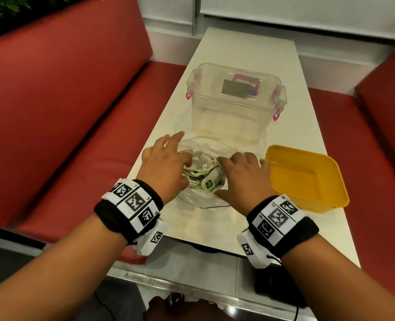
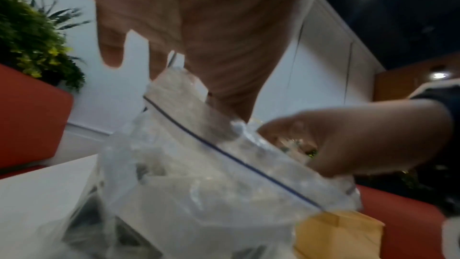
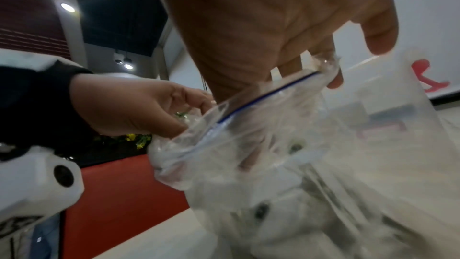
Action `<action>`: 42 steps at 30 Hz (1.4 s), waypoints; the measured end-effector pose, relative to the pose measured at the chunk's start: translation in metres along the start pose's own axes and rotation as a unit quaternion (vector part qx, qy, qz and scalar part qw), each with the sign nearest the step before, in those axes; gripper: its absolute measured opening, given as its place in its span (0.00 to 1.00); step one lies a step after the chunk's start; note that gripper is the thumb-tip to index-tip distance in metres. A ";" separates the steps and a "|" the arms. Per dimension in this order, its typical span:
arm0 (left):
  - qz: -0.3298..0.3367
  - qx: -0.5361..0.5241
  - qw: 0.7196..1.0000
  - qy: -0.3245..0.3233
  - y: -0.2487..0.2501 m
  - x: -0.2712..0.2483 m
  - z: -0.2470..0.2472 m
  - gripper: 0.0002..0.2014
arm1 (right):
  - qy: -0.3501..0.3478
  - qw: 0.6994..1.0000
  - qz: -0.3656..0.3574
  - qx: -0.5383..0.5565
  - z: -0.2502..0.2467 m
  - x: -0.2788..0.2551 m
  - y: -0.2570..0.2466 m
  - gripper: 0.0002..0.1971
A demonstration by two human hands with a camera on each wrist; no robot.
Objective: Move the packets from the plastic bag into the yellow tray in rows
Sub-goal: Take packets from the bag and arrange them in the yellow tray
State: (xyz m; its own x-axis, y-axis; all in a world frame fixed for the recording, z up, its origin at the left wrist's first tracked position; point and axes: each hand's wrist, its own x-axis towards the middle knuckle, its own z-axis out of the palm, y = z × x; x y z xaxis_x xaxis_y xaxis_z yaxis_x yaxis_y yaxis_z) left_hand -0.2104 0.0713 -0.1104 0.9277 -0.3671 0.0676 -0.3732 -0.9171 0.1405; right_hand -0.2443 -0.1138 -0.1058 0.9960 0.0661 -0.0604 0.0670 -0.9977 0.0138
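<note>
Your left hand (image 1: 162,162) and right hand (image 1: 242,176) pinch the plastic bag (image 1: 201,200) mouth apart, fingers curled on its rim; packets (image 1: 209,181) remain inside, yellow tray (image 1: 307,179) beside it empty. Next, likely lift one packet.

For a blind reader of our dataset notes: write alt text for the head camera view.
Two hands, the left hand and right hand, hold open the mouth of a clear zip plastic bag of white packets on a white table. An empty yellow tray sits just to the right; a lidded clear storage box with pink latches stands behind, between red bench seats.
</note>
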 end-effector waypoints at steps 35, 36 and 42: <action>-0.034 -0.092 0.992 -0.079 -0.020 -0.011 0.032 0.41 | 0.016 0.994 -0.041 0.098 0.043 0.049 -0.035 0.18; -0.035 -0.094 0.992 -0.078 -0.019 -0.012 0.032 0.41 | 0.023 0.994 -0.036 0.097 0.042 0.049 -0.035 0.16; -0.037 -0.101 0.992 -0.071 -0.016 -0.013 0.032 0.42 | 0.033 0.996 -0.061 0.060 0.042 0.046 -0.038 0.13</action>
State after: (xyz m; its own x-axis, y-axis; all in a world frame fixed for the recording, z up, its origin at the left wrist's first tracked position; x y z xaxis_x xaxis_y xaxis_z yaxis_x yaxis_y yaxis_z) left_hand -0.2161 0.0861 -0.1452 0.9392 -0.3321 -0.0876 -0.2860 -0.8975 0.3357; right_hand -0.2033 -0.0732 -0.1510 0.9827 0.1849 0.0107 0.1849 -0.9766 -0.1098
